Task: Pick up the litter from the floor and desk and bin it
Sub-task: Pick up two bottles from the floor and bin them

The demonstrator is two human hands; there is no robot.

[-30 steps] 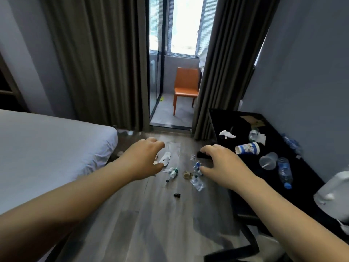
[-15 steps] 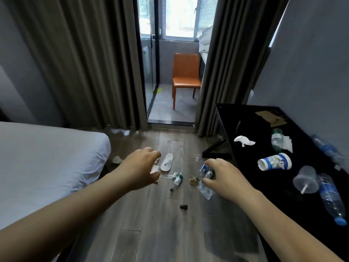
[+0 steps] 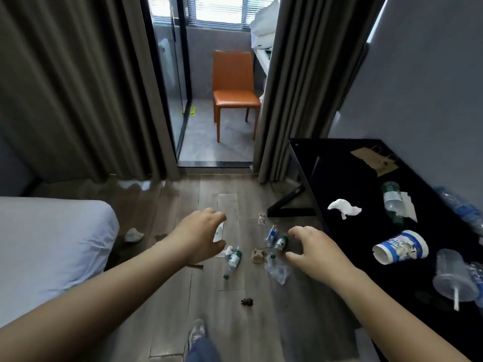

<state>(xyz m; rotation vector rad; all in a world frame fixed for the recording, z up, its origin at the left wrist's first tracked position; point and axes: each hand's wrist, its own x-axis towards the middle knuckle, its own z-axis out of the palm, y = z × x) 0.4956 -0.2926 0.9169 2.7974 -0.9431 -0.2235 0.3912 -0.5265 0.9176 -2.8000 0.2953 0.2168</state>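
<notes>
Both hands empty. Left hand [image 3: 201, 236] and right hand [image 3: 313, 254] hover mid-frame over the wood-plank floor [image 3: 162, 296], fingers loosely curled and gripping nothing.

Litter, centre of frame:
- small clear plastic bottle with green cap and label [image 3: 233, 259], lying on its side
- two crushed clear bottles, one blue-labelled [image 3: 271, 235], one green-labelled [image 3: 279, 244], just beside the right fingertips
- brown crumpled paper wad [image 3: 258, 255] between the bottles
- limp clear plastic wrapper [image 3: 278, 270]
- small dark lump [image 3: 247, 301] lower down, apart from the rest
- pale crumpled scrap [image 3: 133, 235] by the white bed [image 3: 47, 244], left of frame

On the glossy black desk [image 3: 339, 158], right of frame:
- white crumpled tissue [image 3: 343, 207]
- blue-and-white paper cup [image 3: 400, 246], tipped on its side
- clear lidded plastic cup with straw [image 3: 454, 280]
- more bottles at the far right edge

No bin in view.

Risks, as I judge them:
- The round bottles are smooth and could roll off across the planks if nudged rather than gripped.
- The thin crushed plastic may buckle and squirt out of a pinch.
- The film wrapper lies flat, so it is hard to lift and easy to overlook against the grey floor.
- Grabbing several pieces at once invites drops.
- The dark lump and the scrap by the bed sit outside the cluster and are likely to be missed.
- The tipped cups may hold dregs, though none are visible.
- A shoe [image 3: 197, 333] at bottom centre is close to the dark lump and could kick it.
</notes>
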